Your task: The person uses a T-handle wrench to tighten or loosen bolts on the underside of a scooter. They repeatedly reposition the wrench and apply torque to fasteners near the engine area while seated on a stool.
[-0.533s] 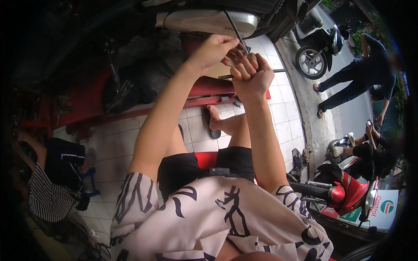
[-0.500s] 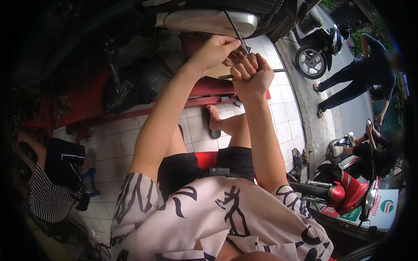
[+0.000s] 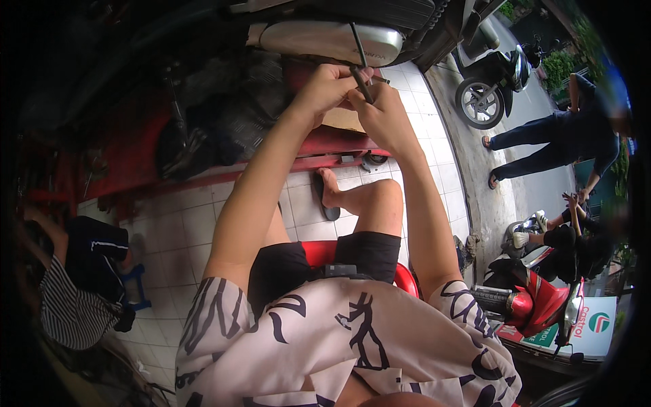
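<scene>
In the head view, my left hand [image 3: 328,87] is closed, fingertips around a thin dark metal rod [image 3: 359,45] that reaches up across the silver side cover [image 3: 311,41] of a motorbike. My right hand [image 3: 380,114] is closed just right of it, at a dark tool bar [image 3: 361,84] that slants down from the rod between my hands; how the two pieces join is hard to make out. Below my hands are a cardboard-coloured piece [image 3: 344,121] and the red metal stand [image 3: 319,145]; my fingertips are partly hidden.
A crouching person [image 3: 80,285] is at the left beside a blue stool [image 3: 139,288]. At the right, a standing person [image 3: 553,141] is near a parked scooter [image 3: 485,102]; another person [image 3: 576,241] sits by a red motorbike [image 3: 542,305]. Tiled floor [image 3: 176,251] lies underneath.
My right hand has turned and shifted left, and the bar that stuck out rightward now slants toward me. My left hand has moved slightly down and left.
</scene>
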Demonstrator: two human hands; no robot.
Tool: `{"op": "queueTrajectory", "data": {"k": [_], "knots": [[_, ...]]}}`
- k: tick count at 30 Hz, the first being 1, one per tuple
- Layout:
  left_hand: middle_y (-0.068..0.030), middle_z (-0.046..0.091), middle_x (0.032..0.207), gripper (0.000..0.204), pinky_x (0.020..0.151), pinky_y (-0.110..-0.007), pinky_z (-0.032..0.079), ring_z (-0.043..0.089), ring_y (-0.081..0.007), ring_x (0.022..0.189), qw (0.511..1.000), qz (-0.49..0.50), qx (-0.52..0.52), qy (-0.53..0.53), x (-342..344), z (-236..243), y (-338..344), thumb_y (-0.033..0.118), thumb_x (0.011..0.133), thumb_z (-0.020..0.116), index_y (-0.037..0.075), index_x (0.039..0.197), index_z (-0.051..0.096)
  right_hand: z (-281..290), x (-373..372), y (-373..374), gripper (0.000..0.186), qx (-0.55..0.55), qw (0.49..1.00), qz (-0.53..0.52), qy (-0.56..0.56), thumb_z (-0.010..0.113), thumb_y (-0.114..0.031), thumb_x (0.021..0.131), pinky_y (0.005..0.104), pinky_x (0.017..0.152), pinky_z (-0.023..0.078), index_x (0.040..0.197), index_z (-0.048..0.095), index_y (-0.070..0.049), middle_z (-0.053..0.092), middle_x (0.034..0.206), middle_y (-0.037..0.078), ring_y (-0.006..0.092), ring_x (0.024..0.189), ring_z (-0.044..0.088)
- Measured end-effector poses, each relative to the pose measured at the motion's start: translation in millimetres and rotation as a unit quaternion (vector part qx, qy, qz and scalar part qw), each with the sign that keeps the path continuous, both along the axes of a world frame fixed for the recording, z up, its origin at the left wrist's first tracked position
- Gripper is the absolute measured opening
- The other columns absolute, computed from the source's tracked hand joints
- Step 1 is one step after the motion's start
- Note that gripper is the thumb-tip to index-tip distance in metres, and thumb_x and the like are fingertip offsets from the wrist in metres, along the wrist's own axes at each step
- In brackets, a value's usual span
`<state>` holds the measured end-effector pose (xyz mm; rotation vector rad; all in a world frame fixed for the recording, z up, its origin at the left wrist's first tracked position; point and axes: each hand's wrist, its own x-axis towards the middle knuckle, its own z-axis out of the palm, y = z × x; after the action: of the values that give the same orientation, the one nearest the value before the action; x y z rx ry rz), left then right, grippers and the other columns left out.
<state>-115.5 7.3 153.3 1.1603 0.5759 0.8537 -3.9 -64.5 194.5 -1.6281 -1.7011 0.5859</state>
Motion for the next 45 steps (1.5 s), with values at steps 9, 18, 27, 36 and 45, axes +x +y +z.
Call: {"op": "queueTrajectory", "data": {"k": [9, 18, 27, 36, 45], "knots": [[-0.0116, 0.067, 0.088, 0.018, 0.081, -0.035, 0.055, 0.066, -0.0216, 0.084, 0.984, -0.077, -0.149, -0.062, 21.8, -11.9, 26.3, 0.016, 0.089, 0.064, -0.002, 0.093, 0.065, 15.6, 13.3, -51.9, 0.035, 0.313, 0.893, 0.001, -0.324, 0.069, -0.015, 0.075, 0.0407, 0.058, 0.045, 0.107, 0.063, -0.004, 0.062, 0.070, 0.013, 0.0291, 0.060, 0.059], [-0.0139, 0.067, 0.096, 0.019, 0.094, -0.036, 0.052, 0.065, -0.0223, 0.095, 0.971, -0.119, -0.174, -0.108, 31.0, -6.0, 26.0, 0.013, 0.093, 0.058, -0.004, 0.100, 0.063, -48.6, 37.2, -81.9, 0.062, -0.082, 0.990, -0.037, 0.112, 0.059, -0.010, 0.085, 0.0326, 0.067, 0.049, 0.143, 0.035, -0.002, 0.065, 0.087, 0.017, 0.0201, 0.073, 0.063], [-0.0142, 0.065, 0.102, 0.019, 0.095, -0.035, 0.051, 0.065, -0.0230, 0.097, 0.974, -0.119, -0.155, -0.119, 35.4, -11.3, 24.0, 0.010, 0.094, 0.054, -0.006, 0.102, 0.061, -24.6, 21.5, -97.4, 0.065, 0.070, 0.959, -0.050, 0.268, 0.055, -0.003, 0.086, 0.0197, 0.060, 0.039, 0.146, 0.029, -0.005, 0.057, 0.083, 0.005, 0.0056, 0.066, 0.047], [-0.0171, 0.065, 0.101, 0.016, 0.089, -0.038, 0.055, 0.065, -0.0266, 0.096, 0.976, -0.084, -0.168, -0.112, 40.1, -15.7, 28.3, 0.008, 0.094, 0.054, -0.005, 0.102, 0.060, -49.9, 17.3, -78.9, 0.063, -0.158, 0.952, 0.035, 0.259, 0.057, -0.016, 0.091, 0.0221, 0.046, 0.035, 0.147, 0.029, -0.007, 0.050, 0.065, 0.001, 0.0061, 0.053, 0.043], [-0.0132, 0.065, 0.105, 0.020, 0.088, -0.034, 0.055, 0.064, -0.0222, 0.100, 0.982, -0.088, -0.163, -0.037, 34.2, -23.4, 38.7, 0.009, 0.095, 0.052, -0.004, 0.109, 0.058, -33.1, 32.4, -79.6, 0.072, 0.048, 0.954, 0.049, 0.293, 0.058, -0.008, 0.085, 0.0251, 0.052, 0.039, 0.149, 0.023, -0.008, 0.055, 0.067, 0.004, 0.0083, 0.055, 0.043]]}}
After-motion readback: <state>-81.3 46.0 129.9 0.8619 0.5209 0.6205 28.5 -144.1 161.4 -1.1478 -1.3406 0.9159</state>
